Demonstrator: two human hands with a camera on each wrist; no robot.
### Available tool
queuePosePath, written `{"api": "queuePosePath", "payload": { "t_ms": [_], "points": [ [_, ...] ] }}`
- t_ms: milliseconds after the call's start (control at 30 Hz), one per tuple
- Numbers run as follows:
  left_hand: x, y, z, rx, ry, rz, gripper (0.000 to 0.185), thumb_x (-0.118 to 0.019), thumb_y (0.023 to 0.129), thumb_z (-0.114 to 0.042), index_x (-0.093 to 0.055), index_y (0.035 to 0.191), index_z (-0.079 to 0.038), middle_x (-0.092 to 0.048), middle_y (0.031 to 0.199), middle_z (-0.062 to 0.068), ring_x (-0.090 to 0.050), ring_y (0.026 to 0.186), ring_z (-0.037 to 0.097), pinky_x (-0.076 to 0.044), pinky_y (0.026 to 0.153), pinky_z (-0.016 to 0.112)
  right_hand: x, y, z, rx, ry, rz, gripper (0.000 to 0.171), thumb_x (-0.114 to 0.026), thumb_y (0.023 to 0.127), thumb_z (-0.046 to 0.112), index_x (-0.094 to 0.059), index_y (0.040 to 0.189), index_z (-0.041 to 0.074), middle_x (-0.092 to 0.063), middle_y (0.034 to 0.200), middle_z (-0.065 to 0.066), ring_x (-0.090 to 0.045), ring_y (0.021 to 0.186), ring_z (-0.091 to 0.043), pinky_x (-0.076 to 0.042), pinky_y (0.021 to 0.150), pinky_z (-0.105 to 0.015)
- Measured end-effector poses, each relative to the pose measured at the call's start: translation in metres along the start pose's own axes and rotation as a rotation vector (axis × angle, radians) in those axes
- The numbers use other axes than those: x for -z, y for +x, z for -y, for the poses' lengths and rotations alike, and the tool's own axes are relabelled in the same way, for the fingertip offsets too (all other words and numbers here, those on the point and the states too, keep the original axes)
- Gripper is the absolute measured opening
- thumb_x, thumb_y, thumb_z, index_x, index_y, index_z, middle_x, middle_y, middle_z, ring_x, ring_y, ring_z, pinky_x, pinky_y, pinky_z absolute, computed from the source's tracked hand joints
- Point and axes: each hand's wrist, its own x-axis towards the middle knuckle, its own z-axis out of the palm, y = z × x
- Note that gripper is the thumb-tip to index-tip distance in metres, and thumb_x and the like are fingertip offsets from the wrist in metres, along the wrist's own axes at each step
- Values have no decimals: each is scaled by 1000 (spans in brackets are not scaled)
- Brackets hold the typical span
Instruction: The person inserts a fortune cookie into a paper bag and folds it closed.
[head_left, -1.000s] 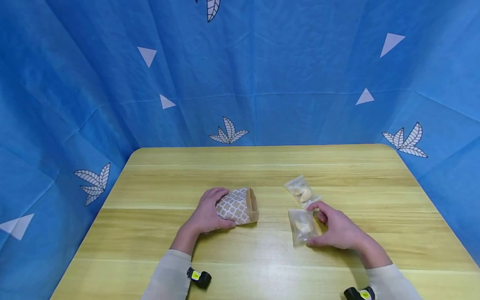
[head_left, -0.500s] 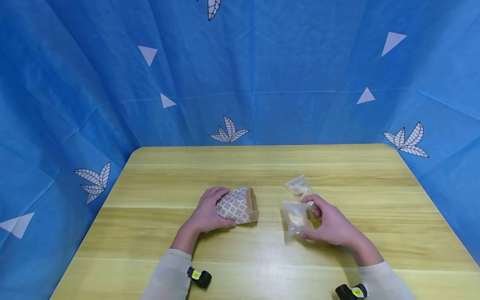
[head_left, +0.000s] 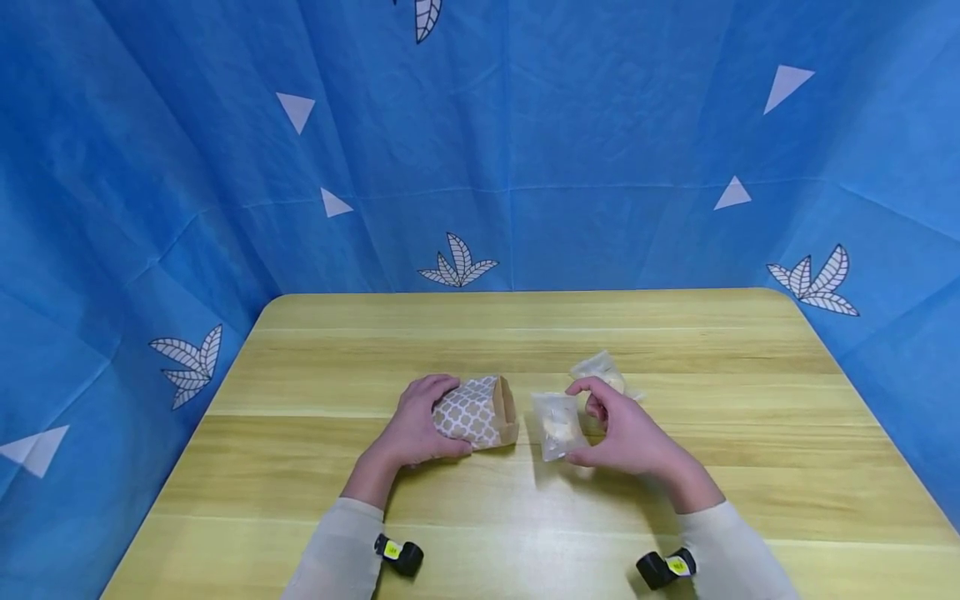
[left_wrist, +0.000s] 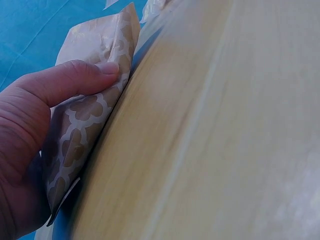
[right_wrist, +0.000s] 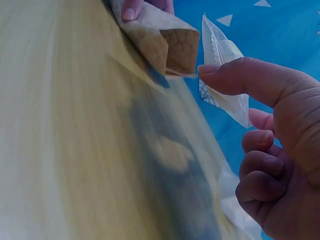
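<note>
A brown paper bag [head_left: 468, 414] with a white lattice print lies on its side on the table, its mouth gaping to the right. My left hand [head_left: 416, 423] grips it from the left, thumb along the near side; the left wrist view shows the thumb on the printed paper [left_wrist: 82, 112]. My right hand [head_left: 626, 435] pinches a small translucent packet [head_left: 557, 425] with a pale, cream-coloured piece inside. The packet is just right of the bag's mouth, held by its edges between thumb and forefinger. In the right wrist view, the other fingers [right_wrist: 262, 167] are curled below the packet.
A second translucent packet [head_left: 600, 371] lies behind my right hand, partly covered by it. The wooden table [head_left: 510, 533] reaches back to a blue curtain [head_left: 585, 150] with white leaf and triangle prints. Each wrist wears a small black camera.
My right hand has lifted its packet and carried it left, close to the bag's mouth. The left hand and the bag stay in place, as does the second packet.
</note>
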Motion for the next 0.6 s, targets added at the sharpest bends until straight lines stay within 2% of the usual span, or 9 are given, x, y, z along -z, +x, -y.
{"api": "queuePosePath", "payload": {
  "t_ms": [233, 400, 600],
  "points": [
    [-1, 1, 1, -20, 6, 0, 101, -97, 55, -38, -53, 144, -14, -46, 144, 2, -34, 135, 26, -30, 109, 49, -6, 14, 7, 0, -4, 62, 75, -94, 65, 18, -51, 126, 19, -38, 80, -9, -32, 64, -13, -35, 60, -30],
    [0, 0, 0, -16, 6, 2, 101, -97, 55, -37, -53, 143, -14, -46, 145, 3, -33, 136, 27, -29, 110, 50, -11, 22, 9, -6, -4, 61, 74, -94, 65, 17, -52, 126, 20, -42, 82, -13, -35, 65, -15, -36, 60, -31],
    [0, 0, 1, -9, 1, -1, 101, -97, 54, -36, -54, 143, -14, -47, 144, 2, -33, 136, 26, -29, 110, 50, -20, 32, 8, -2, 2, 41, 72, -91, 66, 15, -52, 126, 19, -38, 79, -10, -36, 70, -18, -35, 60, -32]
  ]
}}
